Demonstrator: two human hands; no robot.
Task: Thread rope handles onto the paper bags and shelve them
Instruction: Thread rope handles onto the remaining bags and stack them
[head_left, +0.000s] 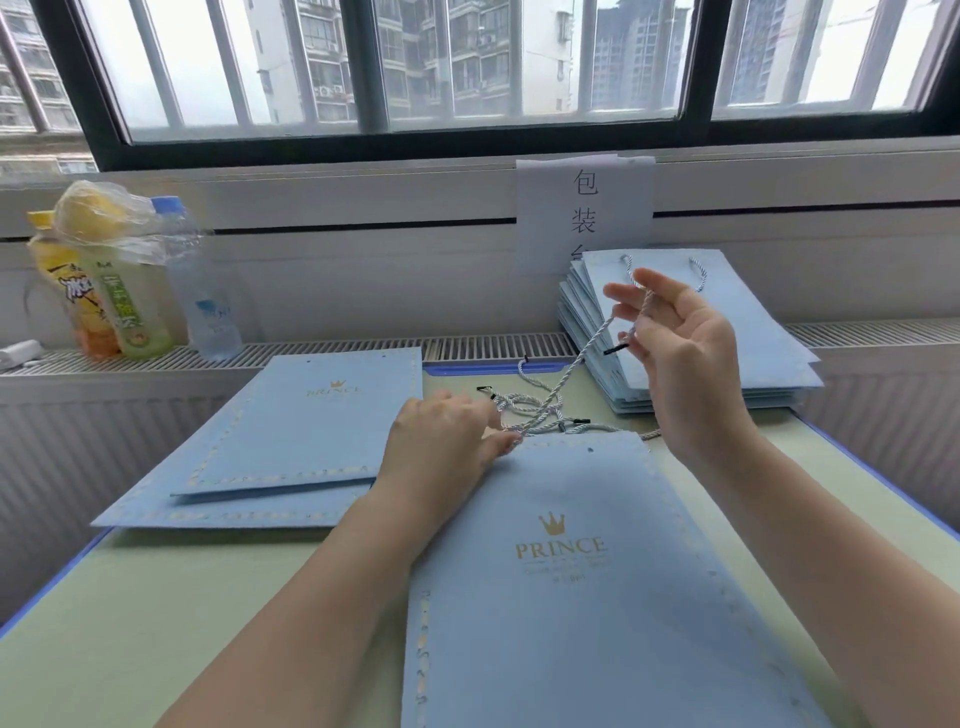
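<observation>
A flat light-blue paper bag (571, 597) printed with a gold crown and "PRINCE" lies in front of me on the green table. My left hand (447, 436) pinches the bag's top left corner where a rope enters. My right hand (680, 332) is raised above the table and holds a twisted white-grey rope (582, 358) with a black tip; the rope runs taut down to the bag's top edge. A loose bundle of ropes (535, 410) lies just beyond the bag.
Two unthreaded blue bags (270, 452) lie stacked at the left. A pile of bags with handles (727, 332) leans at the back right under a paper sign (587, 208). Drink bottles (124, 291) stand on the radiator ledge at the left.
</observation>
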